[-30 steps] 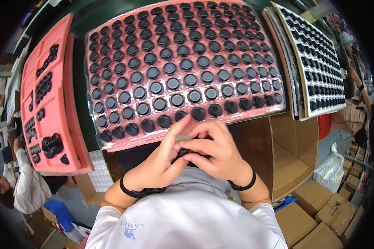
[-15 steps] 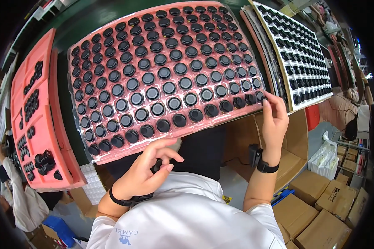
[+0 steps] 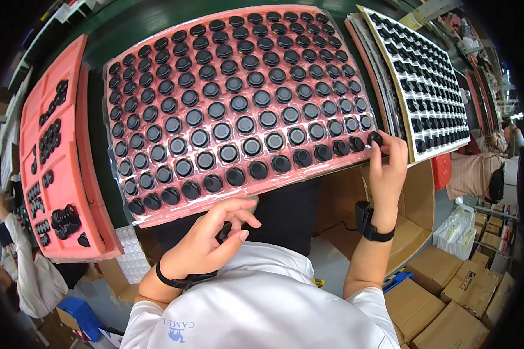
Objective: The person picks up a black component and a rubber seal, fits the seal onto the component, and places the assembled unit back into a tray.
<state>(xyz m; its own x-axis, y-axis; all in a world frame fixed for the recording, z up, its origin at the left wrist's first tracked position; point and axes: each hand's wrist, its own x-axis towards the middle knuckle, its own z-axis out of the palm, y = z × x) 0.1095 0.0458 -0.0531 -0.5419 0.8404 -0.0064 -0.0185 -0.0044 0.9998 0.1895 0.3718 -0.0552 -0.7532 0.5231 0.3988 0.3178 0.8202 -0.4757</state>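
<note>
- Your right hand [image 3: 387, 174], at right of centre in the frame, has its fingertips pinched on a black round cap [image 3: 375, 138] at the lower right corner of the pink tray [image 3: 355, 168].
- Your left hand [image 3: 206, 238], at lower centre, sits below the tray's near edge, fingers curled around small black parts [image 3: 224, 231].
- A white tray [image 3: 416, 148] of black pieces lies at upper right.
- A second pink tray [image 3: 70, 174] lies at left.

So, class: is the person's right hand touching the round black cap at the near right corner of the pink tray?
Touching. The head view shows the right hand pinching the round black cap.
</note>
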